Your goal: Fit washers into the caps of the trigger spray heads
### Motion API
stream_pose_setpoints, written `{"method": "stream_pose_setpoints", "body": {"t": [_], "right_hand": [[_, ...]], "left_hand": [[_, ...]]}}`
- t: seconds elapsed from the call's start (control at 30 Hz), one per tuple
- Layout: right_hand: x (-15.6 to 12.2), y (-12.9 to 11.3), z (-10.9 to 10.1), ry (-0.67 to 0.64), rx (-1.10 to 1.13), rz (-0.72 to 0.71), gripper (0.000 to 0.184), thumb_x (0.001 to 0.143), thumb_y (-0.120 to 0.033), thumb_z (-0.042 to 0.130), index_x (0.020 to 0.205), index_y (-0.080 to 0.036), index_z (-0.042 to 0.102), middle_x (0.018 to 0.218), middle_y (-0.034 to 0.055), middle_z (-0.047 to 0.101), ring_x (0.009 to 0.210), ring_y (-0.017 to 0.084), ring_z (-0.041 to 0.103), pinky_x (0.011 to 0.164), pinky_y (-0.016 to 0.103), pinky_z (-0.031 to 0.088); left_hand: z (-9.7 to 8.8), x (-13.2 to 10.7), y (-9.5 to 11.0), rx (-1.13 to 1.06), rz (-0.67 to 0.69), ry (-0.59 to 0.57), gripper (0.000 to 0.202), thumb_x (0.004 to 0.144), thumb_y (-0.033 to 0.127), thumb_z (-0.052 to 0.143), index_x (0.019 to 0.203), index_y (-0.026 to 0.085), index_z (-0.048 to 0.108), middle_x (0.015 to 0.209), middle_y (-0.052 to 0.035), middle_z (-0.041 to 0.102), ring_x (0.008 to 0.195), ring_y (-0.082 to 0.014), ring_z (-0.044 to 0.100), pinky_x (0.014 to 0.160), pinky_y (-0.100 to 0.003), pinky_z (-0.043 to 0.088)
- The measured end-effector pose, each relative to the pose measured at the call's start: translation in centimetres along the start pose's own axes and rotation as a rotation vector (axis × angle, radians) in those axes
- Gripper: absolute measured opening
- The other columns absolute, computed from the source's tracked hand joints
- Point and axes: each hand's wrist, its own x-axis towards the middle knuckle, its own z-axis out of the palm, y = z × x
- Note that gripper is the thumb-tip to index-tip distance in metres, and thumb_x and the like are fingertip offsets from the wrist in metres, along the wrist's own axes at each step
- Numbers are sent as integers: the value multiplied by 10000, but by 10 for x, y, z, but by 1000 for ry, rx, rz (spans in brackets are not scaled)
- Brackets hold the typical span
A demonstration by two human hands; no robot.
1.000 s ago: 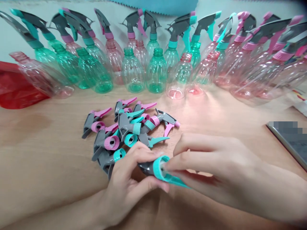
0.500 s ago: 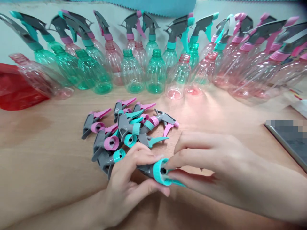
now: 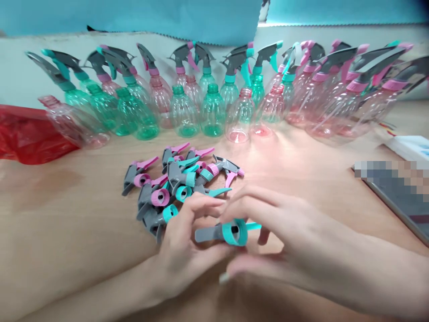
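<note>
A grey trigger spray head (image 3: 210, 234) with a teal collar (image 3: 235, 231) lies between my two hands, the collar's open mouth facing me. My left hand (image 3: 187, 243) is closed round it, thumb along the underside and fingers above. My right hand (image 3: 278, 223) arches over the collar, its fingertips near the top edge and its thumb apart below. The teal trigger (image 3: 254, 226) passes behind the right fingers. Just behind my left hand is a pile of loose spray heads, among them one with a pink collar (image 3: 160, 197) and one with a teal collar (image 3: 183, 193).
Several clear bottles stand along the wall, some uncapped like the green bottle (image 3: 213, 112), others with spray heads. A pink bottle (image 3: 78, 123) leans at the left beside a red plastic bag (image 3: 30, 134). A phone (image 3: 395, 192) lies on the right of the table (image 3: 77, 219).
My right fingers have come away from the collar's mouth and spread around it. The spray head has turned, showing its grey tail to the left. The view has tilted upward slightly.
</note>
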Motion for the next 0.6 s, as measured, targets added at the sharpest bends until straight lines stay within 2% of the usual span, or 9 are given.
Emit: {"method": "stream_pose_setpoints", "body": {"t": [0.07, 0.17, 0.27, 0.33, 0.4, 0.43, 0.47, 0.53, 0.6], "right_hand": [[-6, 0, 8, 34, 29, 9, 151, 863, -233, 604, 1003, -178, 609, 1025, 51, 624, 854, 141, 603, 687, 243, 505], [-15, 2, 5, 99, -8, 2, 188, 831, -184, 622, 1018, -202, 617, 1040, 33, 629, 865, 130, 609, 719, 231, 498], [-27, 10, -17, 166, -224, 20, 113, 835, -232, 614, 945, -239, 638, 943, -3, 658, 659, 102, 594, 565, 220, 460], [-35, 22, -38, 208, -434, 65, 109, 845, -287, 583, 920, -238, 645, 890, 7, 663, 549, 116, 551, 510, 265, 421], [-44, 39, -57, 195, -632, 93, 151, 849, -333, 558, 902, -227, 652, 870, 41, 656, 636, 179, 590, 531, 300, 412], [-49, 48, -65, 158, -729, 142, 171, 867, -326, 522, 917, -229, 653, 930, 59, 652, 692, 206, 604, 549, 316, 406], [-53, 58, -71, 202, -817, 166, 204, 890, -280, 456, 926, -223, 650, 989, 77, 646, 728, 223, 606, 552, 325, 393], [-59, 77, -77, 202, -942, 258, 242, 911, -251, 412, 996, -193, 631, 1071, 118, 625, 810, 255, 602, 550, 328, 373], [-63, 95, -75, 138, -957, 292, 264, 914, -243, 389, 991, -167, 630, 1038, 148, 625, 868, 287, 589, 533, 323, 346]], "left_hand": [[1, -1, 0, 100, 69, -40, 446, 785, 295, 725, 1146, 228, 473, 985, -37, 583, 857, -176, 625, 735, -289, 534], [1, 0, 5, 295, 177, -105, 555, 757, 359, 748, 1201, 217, 446, 1027, -69, 588, 958, -225, 575, 833, -371, 497], [-3, 2, 15, 426, 145, -168, 646, 721, 377, 775, 1238, 212, 424, 1098, -89, 597, 1026, -250, 544, 889, -411, 464], [-9, 4, 20, 486, 88, -178, 525, 776, 339, 730, 1206, 216, 454, 1097, -74, 607, 1009, -230, 561, 882, -384, 466], [-15, 5, 24, 547, 56, -166, 371, 829, 288, 666, 1153, 221, 496, 1062, -48, 620, 975, -207, 585, 860, -345, 474], [-18, 5, 24, 573, 47, -156, 318, 843, 273, 643, 1130, 223, 513, 1048, -38, 625, 966, -200, 594, 855, -331, 475], [-20, 6, 24, 595, 43, -143, 284, 853, 267, 625, 1114, 225, 524, 1040, -31, 628, 963, -196, 600, 854, -321, 475], [-22, 8, 24, 630, 39, -118, 251, 860, 270, 611, 1096, 228, 537, 1040, -24, 632, 973, -199, 603, 854, -315, 472], [-22, 12, 24, 660, 38, -117, 232, 862, 277, 606, 1081, 229, 544, 1034, -20, 635, 959, -199, 605, 848, -316, 472]]}}
